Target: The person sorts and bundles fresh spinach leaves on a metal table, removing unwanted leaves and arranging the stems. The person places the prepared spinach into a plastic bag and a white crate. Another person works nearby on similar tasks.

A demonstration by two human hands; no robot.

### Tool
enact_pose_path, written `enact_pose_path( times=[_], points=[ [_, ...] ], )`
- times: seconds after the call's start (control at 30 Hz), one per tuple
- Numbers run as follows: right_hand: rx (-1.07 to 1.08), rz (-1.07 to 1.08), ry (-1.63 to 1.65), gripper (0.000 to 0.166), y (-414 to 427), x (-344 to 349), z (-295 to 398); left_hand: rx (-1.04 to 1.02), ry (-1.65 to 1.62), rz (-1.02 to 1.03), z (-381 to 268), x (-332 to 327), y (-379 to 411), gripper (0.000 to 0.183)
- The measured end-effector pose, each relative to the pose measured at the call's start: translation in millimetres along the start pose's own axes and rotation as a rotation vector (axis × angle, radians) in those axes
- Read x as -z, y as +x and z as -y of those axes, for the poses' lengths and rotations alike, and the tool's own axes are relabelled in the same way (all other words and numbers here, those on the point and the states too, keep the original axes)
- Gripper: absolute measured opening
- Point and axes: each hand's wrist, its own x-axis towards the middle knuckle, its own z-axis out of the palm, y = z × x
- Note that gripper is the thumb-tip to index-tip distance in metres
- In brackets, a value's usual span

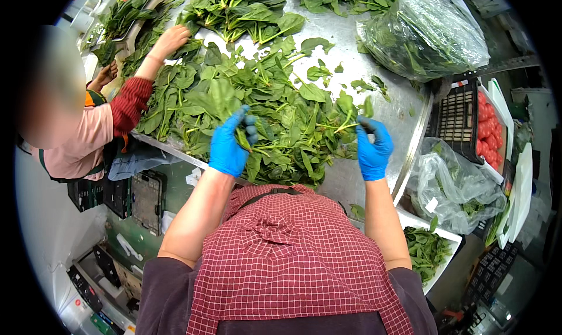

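Observation:
My left hand (232, 144), in a blue glove, is closed around a small bunch of leafy greens (219, 100) that look like spinach, leaves pointing away from me. To its right, my right hand (374, 148), also gloved in blue, pinches a leafy stem (349, 126) between thumb and fingers near the right side of the heap. A wide heap of loose leafy greens (285, 115) spreads under and between both hands on a metal table (347, 67). More bunches of greens (246, 10) lie at the table's far side.
At the left a person (88, 128) reaches over the greens; another hand (106, 73) shows beyond. A clear plastic bag of greens (426, 36) lies at the far right. Beside the table's right edge (412, 150) are a black crate (456, 119), red packs (488, 130) and a white box of greens (443, 251).

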Motion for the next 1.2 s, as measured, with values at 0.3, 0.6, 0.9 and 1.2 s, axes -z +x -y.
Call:
enact_pose_path(
  times=[0.3, 0.6, 0.9, 1.2],
  points=[
    [0.181, 0.232, -0.019, 0.022, -13, -53, 64, 0.221, 0.469, 0.266, 21, -26, -7, 0.034],
    [-0.384, 0.233, 0.341, 0.014, -41, -96, 102, 0.101, 0.224, 0.284, 6, -3, 5, 0.036],
    [-0.762, 0.366, 0.454, 0.016, -43, -135, 111, 0.163, 0.126, 0.254, 3, 13, 15, 0.039],
    [-1.091, 0.029, 0.812, 0.015, -42, -155, 92, 0.118, 0.278, 0.266, -11, 11, 25, 0.031]
  ],
)
